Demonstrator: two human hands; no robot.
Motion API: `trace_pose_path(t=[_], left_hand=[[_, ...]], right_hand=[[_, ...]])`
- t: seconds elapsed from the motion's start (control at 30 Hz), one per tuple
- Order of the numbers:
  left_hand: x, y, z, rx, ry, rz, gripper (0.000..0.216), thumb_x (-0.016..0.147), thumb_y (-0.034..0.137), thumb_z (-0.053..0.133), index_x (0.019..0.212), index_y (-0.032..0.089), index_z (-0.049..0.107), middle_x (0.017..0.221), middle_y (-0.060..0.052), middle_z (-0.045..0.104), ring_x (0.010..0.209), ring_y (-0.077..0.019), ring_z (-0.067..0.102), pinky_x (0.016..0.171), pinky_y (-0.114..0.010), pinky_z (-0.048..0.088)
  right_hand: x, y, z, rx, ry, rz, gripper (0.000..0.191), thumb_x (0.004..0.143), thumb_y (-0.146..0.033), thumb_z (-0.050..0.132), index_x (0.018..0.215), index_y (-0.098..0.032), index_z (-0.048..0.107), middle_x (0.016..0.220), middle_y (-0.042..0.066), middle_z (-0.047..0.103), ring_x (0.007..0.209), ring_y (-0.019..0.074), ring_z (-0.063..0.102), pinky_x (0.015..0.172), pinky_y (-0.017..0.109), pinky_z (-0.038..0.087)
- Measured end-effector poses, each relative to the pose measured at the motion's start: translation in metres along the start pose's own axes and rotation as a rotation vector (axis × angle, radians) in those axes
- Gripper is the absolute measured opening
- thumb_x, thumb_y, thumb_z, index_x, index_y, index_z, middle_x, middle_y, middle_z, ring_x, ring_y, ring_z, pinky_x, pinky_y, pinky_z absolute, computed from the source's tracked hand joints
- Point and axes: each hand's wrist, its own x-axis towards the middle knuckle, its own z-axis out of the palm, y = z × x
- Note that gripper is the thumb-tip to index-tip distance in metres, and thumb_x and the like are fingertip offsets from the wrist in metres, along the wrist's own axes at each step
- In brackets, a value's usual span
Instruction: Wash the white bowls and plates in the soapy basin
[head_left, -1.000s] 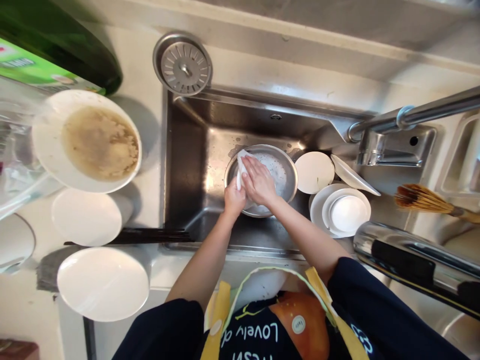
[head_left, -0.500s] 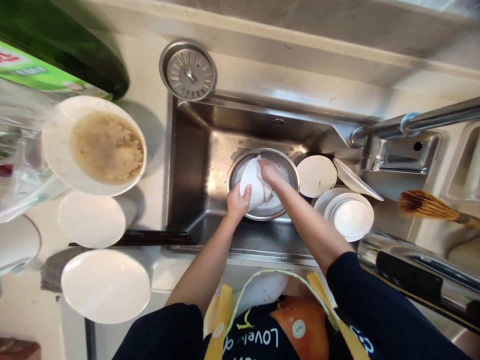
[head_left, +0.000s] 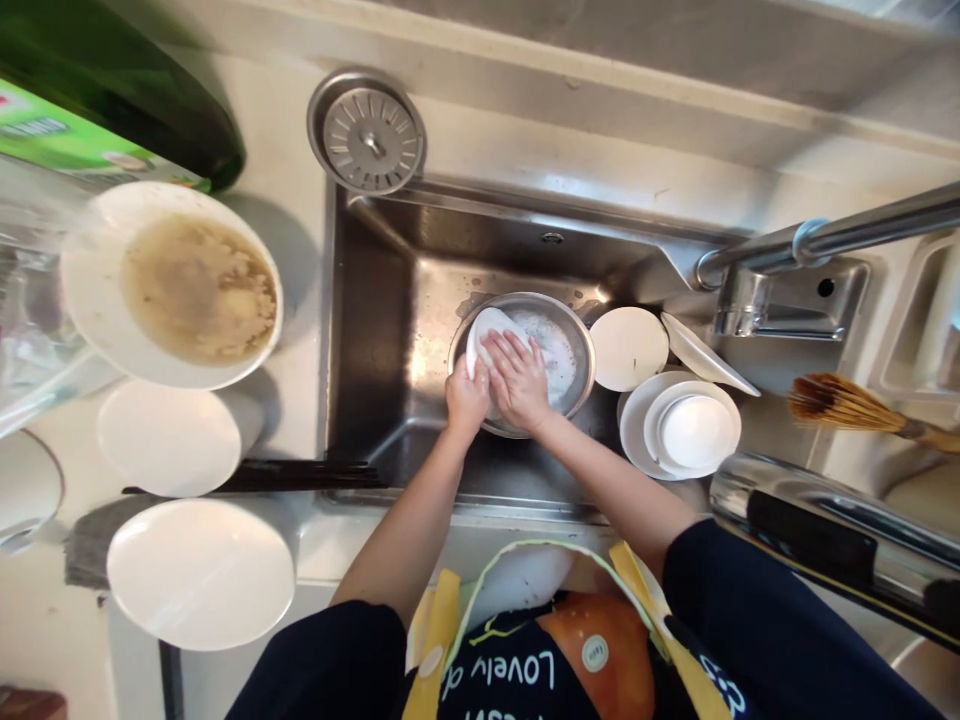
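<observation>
My left hand (head_left: 466, 398) grips a white bowl (head_left: 489, 322) by its near left side, with the thumb up along the rim. The bowl is tilted over a round metal basin (head_left: 588, 372) of sudsy water inside the sink. Flat across the bowl lies my right hand (head_left: 517, 382), fingers stretched out and fairly close together. Whether a cloth is under this palm is hidden.
Right of the basin, the sink (head_left: 375, 330) holds a white plate (head_left: 628, 348), a tilted dish (head_left: 705, 352) and stacked bowls (head_left: 694, 435). On the left counter stand a bowl of cloudy liquid (head_left: 97, 290), white dishes (head_left: 199, 570) and dark chopsticks (head_left: 292, 475). A faucet (head_left: 757, 255) juts from the right.
My right hand has come out of the bowl and now lies flat over it. The bowl has turned and shifted slightly left in my left hand. The pale cloth is no longer distinguishable.
</observation>
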Motion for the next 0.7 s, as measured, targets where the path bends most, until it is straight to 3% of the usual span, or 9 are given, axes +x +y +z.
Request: trace_pose_path(t=[0.13,0.3,0.53,0.7], left_hand=[[0.0,-0.001,0.001,-0.019,0.012,0.031,0.034,0.088,0.039,0.04,0.099,0.015,0.061,0.084,-0.012,0.068,0.082,-0.0238,0.064,0.07,-0.031,0.046],[-0.002,-0.002,0.004,-0.057,0.037,0.016,0.033,0.088,0.043,0.042,0.086,0.016,0.06,0.071,-0.007,0.062,0.069,-0.0199,0.059,0.064,-0.029,0.043],[0.002,-0.007,0.004,-0.358,-0.036,0.019,0.035,0.088,0.046,0.044,0.068,0.018,0.048,0.059,0.002,0.045,0.057,-0.0099,0.043,0.056,-0.022,0.036],[0.002,-0.006,0.004,-0.509,-0.138,-0.077,0.036,0.085,0.049,0.048,0.068,0.017,0.047,0.059,0.003,0.046,0.056,-0.0088,0.044,0.052,-0.019,0.035]], right_hand=[[0.054,0.007,-0.021,0.138,-0.207,-0.057,0.045,0.095,-0.034,0.03,0.137,-0.024,0.044,0.144,0.0,0.042,0.138,0.0189,0.03,0.115,0.04,0.018],[0.088,0.038,-0.012,0.399,-0.274,0.225,0.045,0.095,-0.043,0.031,0.129,-0.025,0.054,0.138,0.001,0.049,0.133,0.0194,0.039,0.113,0.038,0.025],[0.079,0.063,-0.007,0.829,-0.235,0.375,0.032,0.088,-0.035,0.045,0.109,-0.024,0.067,0.124,-0.001,0.061,0.123,0.0166,0.05,0.11,0.03,0.03],[0.051,0.082,0.007,1.017,-0.067,0.666,0.026,0.081,-0.036,0.054,0.09,-0.017,0.069,0.098,0.005,0.071,0.103,0.0194,0.062,0.099,0.035,0.043]])
